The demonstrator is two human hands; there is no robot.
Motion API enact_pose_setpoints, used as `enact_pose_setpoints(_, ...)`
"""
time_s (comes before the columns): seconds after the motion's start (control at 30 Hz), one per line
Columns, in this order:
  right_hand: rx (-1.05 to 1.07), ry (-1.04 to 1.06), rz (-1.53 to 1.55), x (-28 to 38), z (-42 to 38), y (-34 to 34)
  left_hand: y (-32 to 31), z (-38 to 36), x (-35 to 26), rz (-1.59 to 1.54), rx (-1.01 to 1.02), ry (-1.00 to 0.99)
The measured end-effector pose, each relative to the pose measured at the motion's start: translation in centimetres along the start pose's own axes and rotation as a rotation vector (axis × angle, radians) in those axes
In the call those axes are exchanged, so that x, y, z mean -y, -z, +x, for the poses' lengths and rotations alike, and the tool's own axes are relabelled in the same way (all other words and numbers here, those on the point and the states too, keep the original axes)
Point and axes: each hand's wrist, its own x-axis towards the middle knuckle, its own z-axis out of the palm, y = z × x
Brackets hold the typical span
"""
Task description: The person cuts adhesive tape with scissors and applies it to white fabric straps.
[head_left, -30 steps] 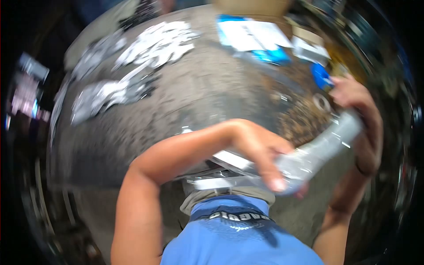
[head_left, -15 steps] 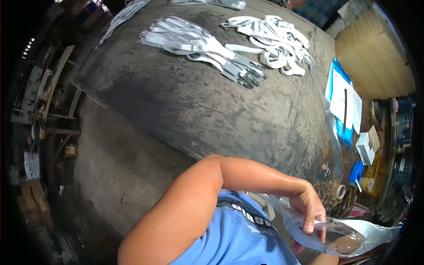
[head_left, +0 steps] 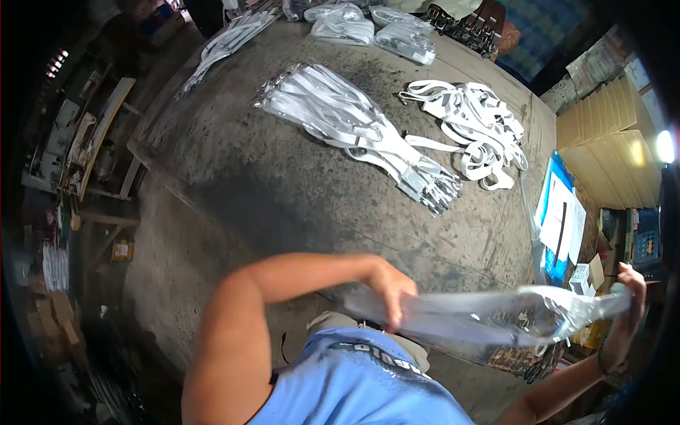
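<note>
A clear plastic bag [head_left: 467, 315] is stretched between my two hands in front of my blue shirt. My left hand [head_left: 394, 292] grips the bag near its left end, fingers wrapped over the upper edge. At the right, my right hand [head_left: 627, 312] is raised at the bag's other end, its fingers closed around the bunched plastic. Beyond them on the table [head_left: 283, 205] lies a fanned bundle of white straps [head_left: 354, 127] with metal clips at its near end. To its right is a loose heap of white straps [head_left: 474, 127].
Packed clear bags [head_left: 343, 25] lie at the table's far edge, beside more straps [head_left: 227, 42]. Papers [head_left: 563, 219] on a blue sheet sit at the right edge, near a cardboard box [head_left: 609, 142]. A wooden rack [head_left: 106, 134] stands at the left.
My left hand has moved left and my right hand has come up at the right, drawing the bag out between them. The view has shifted, showing more of the table's far edge.
</note>
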Motion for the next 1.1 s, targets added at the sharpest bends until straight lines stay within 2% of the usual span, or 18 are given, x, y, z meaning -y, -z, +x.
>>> enact_pose_setpoints(0.07, 0.064, -0.147, 0.178, 1.5, 2.4, -4.9, 1.9, -7.4, -1.1, 0.227, -0.181, 0.099)
enact_pose_setpoints(0.13, 0.173, -0.230, 0.337, -0.5, 3.8, -10.0, 3.8, -15.3, -3.6, 0.158, -0.335, 0.259)
enact_pose_setpoints(0.2, 0.060, -0.361, 0.415, -1.6, 4.0, -17.3, 6.5, -22.5, -6.2, 0.308, -0.501, 0.491)
enact_pose_setpoints(0.27, 0.177, -0.232, 0.326, 0.6, 8.4, -22.9, 9.4, -28.9, -8.8, 0.541, -0.671, 0.659)
enact_pose_setpoints(0.3, 0.125, -0.087, 0.238, 1.1, 10.0, -25.8, 11.4, -31.6, -9.3, 0.684, -0.713, 0.826)
enact_pose_setpoints(0.33, 0.127, -0.138, 0.198, 2.6, 11.7, -28.3, 13.1, -33.6, -10.3, 0.795, -0.748, 1.001)
enact_pose_setpoints(0.4, 0.034, 0.008, 0.147, 2.0, 14.0, -34.8, 16.3, -37.2, -10.8, 0.953, -0.867, 1.184)
enact_pose_setpoints(0.5, -0.004, -0.009, 0.027, 0.8, 16.2, -43.0, 19.7, -37.8, -10.3, 0.897, -0.993, 1.400)
enact_pose_setpoints(0.53, 0.012, 0.008, -0.036, 1.0, 16.2, -44.0, 20.4, -37.2, -9.1, 0.919, -0.971, 1.382)
enact_pose_setpoints(0.6, -0.029, 0.084, -0.090, 0.3, 16.2, -45.6, 21.3, -36.0, -5.6, 1.262, -1.523, 0.997)
enact_pose_setpoints(0.67, -0.015, -0.011, 0.060, -1.0, 16.3, -44.7, 22.1, -34.0, -2.6, 1.254, -1.593, 0.444)
enact_pose_setpoints(0.73, -0.015, -0.190, 0.231, -3.6, 16.3, -43.7, 19.4, -28.6, -2.1, 1.253, -1.705, 0.254)
enact_pose_setpoints(0.87, -0.069, -0.337, -0.013, -12.1, 20.2, -40.5, 15.7, -18.5, 2.2, 1.097, -1.728, 0.007)
enact_pose_setpoints(0.93, -0.228, -0.285, -0.102, -15.6, 22.6, -41.1, 12.9, -13.2, 3.0, 1.003, -1.624, -0.002)
enact_pose_setpoints(1.0, -0.122, -0.277, -0.217, -18.0, 24.9, -41.7, 10.3, -9.2, 3.3, 1.061, -1.565, -0.020)
enact_pose_setpoints(1.03, 0.032, -0.298, -0.374, -18.7, 26.0, -42.1, 9.8, -8.9, 3.1, 1.149, -1.566, -0.011)
enact_pose_setpoints(1.07, 0.118, -0.430, -0.454, -19.7, 26.4, -43.5, 9.5, -8.9, 2.8, 1.235, -1.537, -0.034)
enact_pose_setpoints(1.1, 0.035, -0.387, -0.577, -22.1, 25.5, -46.3, 9.6, -9.3, 3.2, 1.266, -1.600, 0.021)
